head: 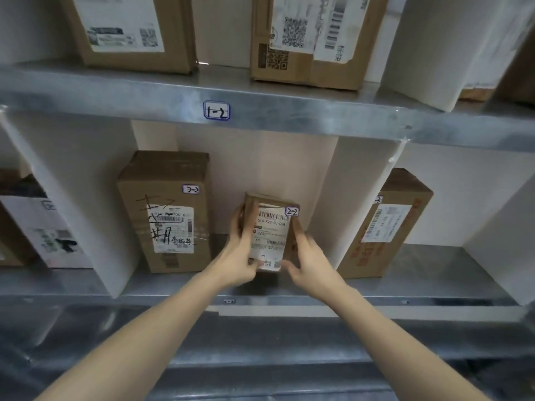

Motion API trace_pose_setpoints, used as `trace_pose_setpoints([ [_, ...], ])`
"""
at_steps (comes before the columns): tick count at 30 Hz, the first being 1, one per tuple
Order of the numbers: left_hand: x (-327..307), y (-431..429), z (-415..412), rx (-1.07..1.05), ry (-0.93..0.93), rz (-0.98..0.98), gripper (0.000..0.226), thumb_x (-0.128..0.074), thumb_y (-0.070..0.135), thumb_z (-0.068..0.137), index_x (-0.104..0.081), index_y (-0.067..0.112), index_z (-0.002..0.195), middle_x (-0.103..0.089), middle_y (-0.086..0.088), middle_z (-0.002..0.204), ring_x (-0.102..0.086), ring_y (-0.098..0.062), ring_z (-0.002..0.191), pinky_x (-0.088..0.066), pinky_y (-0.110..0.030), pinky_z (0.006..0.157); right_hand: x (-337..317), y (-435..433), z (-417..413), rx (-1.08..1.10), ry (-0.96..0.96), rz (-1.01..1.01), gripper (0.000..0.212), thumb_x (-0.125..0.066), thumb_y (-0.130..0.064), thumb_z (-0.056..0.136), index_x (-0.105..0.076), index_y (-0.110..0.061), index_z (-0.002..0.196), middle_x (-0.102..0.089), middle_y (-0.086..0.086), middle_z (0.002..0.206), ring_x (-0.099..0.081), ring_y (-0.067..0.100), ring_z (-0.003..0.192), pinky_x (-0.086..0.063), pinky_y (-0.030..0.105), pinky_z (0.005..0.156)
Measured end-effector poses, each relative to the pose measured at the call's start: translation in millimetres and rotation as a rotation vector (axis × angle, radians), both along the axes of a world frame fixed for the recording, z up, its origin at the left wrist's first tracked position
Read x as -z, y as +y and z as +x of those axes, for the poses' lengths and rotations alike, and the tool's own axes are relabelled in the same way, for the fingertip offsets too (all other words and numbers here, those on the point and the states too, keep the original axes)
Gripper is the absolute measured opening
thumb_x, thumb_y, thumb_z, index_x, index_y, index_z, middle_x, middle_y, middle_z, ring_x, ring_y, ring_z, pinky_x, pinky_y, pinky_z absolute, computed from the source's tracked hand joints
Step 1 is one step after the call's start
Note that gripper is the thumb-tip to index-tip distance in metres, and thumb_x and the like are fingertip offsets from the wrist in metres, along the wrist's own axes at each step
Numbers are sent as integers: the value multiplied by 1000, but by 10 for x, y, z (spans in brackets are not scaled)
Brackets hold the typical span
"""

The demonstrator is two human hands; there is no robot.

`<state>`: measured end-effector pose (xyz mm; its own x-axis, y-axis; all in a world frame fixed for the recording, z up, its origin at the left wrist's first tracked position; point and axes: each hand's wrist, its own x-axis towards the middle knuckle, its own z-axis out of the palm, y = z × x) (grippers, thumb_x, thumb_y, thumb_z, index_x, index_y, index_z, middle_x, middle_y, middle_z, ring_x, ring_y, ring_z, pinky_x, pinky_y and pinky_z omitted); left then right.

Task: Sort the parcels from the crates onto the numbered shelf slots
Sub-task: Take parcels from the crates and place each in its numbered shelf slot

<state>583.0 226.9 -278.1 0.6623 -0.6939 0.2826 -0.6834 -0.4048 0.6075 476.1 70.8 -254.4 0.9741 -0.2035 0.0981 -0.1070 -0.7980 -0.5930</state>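
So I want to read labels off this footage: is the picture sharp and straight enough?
Head view: the 2-2 tag on the small parcel and the 1-2 tag on the shelf edge read clearly; fine label print is blurred; the shelf edge bows from wide-angle distortion; light is even.

Both your arms reach up to mid-frame.
Your bare forearms rise from the lower corners. Your left hand (240, 257) curls round the left edge of the small parcel (270, 230); your right hand (308, 256) clasps its right side, thumb low.
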Motion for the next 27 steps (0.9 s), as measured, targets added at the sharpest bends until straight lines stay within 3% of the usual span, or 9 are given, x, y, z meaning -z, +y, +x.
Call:
trace_pose_setpoints([
  [3, 100, -33, 60, -5, 1, -13, 126, -70, 2, 78, 30, 41, 144, 28, 7, 152, -3, -21, 148, -14, -19, 109, 95, 1, 53, 5, -4, 5, 97, -63, -21, 92, 11, -28, 154, -39, 11, 139, -45, 29, 126, -40, 41, 105],
  [8, 245, -48, 110, -72, -12, -76, 133, -76, 0, 74, 28, 48, 141, 9, 11, 148, -21, -26, 142, -24, -24, 107, 234, -33, 88, -74, 41, -92, 99, -60, -17, 94, 20, -25, 151, -23, 11, 154, -42, 38, 130, -42, 45, 102],
  [12, 347, -52, 161, -143, -60, -97, 133, -80, -1, 69, 16, 45, 147, 0, 6, 149, -34, -32, 137, -34, -30, 105, 331, -70, 127, -103, 57, -159, 102, -62, -19, 93, 23, -23, 150, -12, 9, 159, -43, 40, 129, -44, 48, 98],
  [17, 461, -101, 95, -237, -74, -165, 128, -82, -4, 65, 5, 40, 149, -5, 9, 146, -45, -39, 128, -44, -41, 100, 413, -111, 168, -136, 38, -211, 102, -63, -20, 92, 19, -18, 151, -17, 8, 155, -39, 34, 131, -42, 39, 100],
  [23, 476, -138, 128, -281, -113, -170, 120, -83, -5, 64, -5, 49, 138, -9, 14, 140, -55, -47, 112, -51, -52, 88, 592, -141, 168, -134, 11, -288, 105, -62, -16, 91, 26, -25, 148, -15, 2, 154, -51, 35, 111, -49, 38, 80],
  [27, 446, -115, 141, -276, -102, -152, 117, -84, -2, 63, -8, 46, 137, -11, 1, 147, -54, -46, 116, -51, -52, 91, 577, -163, 175, -130, 2, -317, 98, -58, -13, 90, 17, -19, 152, -20, 6, 153, -44, 32, 121, -44, 35, 87],
])
